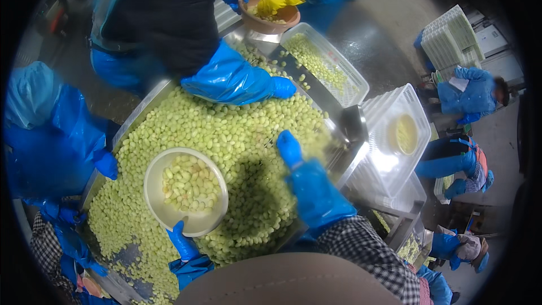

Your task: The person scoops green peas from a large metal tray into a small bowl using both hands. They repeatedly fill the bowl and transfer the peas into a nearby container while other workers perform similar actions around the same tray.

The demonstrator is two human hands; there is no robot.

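Note:
My left hand (185, 243), in a blue glove, grips the near rim of a round cream-coloured bowl (152, 192). In the bowl lie several pale green grapes (192, 182), some with brownish patches. The bowl is over a wide heap of similar grapes (178, 123) in a large metal trough (137, 106). Over the right side of the heap is my right hand (291, 149), gloved in blue. Some grapes beside it are blurred. Its fingers are hard to make out, so what it holds, if anything, is not visible.
Across the trough, a co-worker's blue-gloved hand (283, 88) reaches into the grapes. A yellow-gloved hand (279, 1) is in a brown bowl (271, 25). Another co-worker's hand (106, 165) rests at the left edge. White perforated crates (360, 87) stand at the right.

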